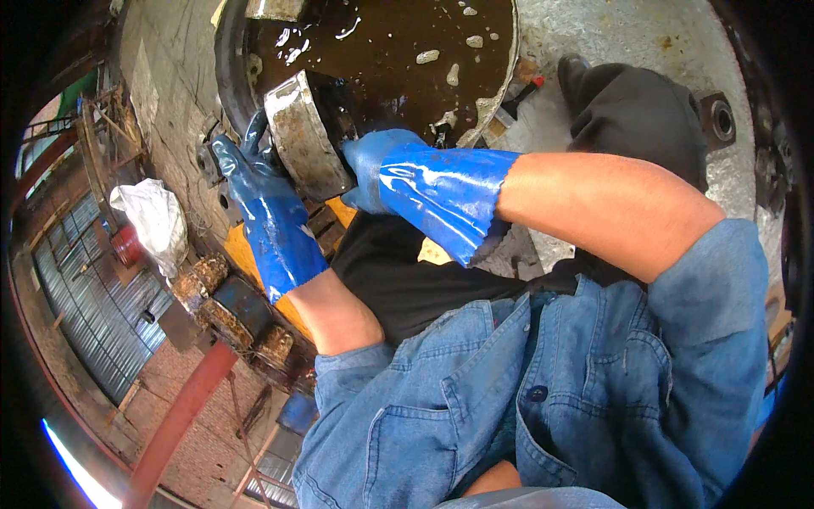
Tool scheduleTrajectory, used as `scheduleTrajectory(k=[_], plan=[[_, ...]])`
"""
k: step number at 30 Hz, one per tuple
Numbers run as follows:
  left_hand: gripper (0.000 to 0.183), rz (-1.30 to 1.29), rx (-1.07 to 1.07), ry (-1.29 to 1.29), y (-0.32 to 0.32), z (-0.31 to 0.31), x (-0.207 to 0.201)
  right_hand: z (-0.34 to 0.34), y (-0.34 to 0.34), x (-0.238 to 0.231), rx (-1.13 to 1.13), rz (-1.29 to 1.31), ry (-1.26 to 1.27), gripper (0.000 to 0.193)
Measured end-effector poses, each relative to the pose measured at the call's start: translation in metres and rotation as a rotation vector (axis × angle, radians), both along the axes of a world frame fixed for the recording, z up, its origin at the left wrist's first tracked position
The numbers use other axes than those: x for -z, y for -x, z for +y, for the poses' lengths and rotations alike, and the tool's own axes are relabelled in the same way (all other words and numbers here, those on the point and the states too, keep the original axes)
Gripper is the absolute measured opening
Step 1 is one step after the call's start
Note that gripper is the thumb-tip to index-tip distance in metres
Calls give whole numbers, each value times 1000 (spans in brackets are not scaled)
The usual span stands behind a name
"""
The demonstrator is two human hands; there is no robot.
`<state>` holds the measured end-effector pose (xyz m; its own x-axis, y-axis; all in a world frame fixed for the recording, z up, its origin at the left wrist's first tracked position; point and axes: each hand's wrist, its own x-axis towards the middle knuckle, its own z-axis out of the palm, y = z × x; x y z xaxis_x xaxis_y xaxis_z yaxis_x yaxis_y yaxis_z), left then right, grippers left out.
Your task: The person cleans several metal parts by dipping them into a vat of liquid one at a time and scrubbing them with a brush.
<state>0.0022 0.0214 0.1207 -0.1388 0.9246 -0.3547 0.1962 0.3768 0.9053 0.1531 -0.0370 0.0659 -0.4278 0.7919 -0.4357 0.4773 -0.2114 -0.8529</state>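
Scuffed, silvery, curved metal piece (pixel 303 136); left hand (pixel 252 174) splayed, right hand (pixel 373 170) gripping it

The person's left forearm (pixel 335 316) rises from the lower middle of the frame, slanting up and leftward to the left hand (pixel 264 188) at upper left. That hand, gloved in glossy blue, is opened out, its fingers (pixel 225 158) spread and pointing upward. The right forearm (pixel 602 202), bare, reaches almost level from the right side toward upper centre, the elbow bent. The right hand (pixel 373 165), gloved alike, faces left and curls inward in a gripping pose, fingertips partly hidden.
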Motion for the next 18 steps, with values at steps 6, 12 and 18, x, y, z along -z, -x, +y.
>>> scheduleTrajectory(k=[6,12,18], plan=[[84,12,-45,30,-8,1,-1,2,1,4,3,-5,26,52],[76,8,7,60,-11,7,3,-2,20,42,158,58,-145,40],[68,127,140,-12,2,3,-3,-7,44,47,132,188,-164,44]])
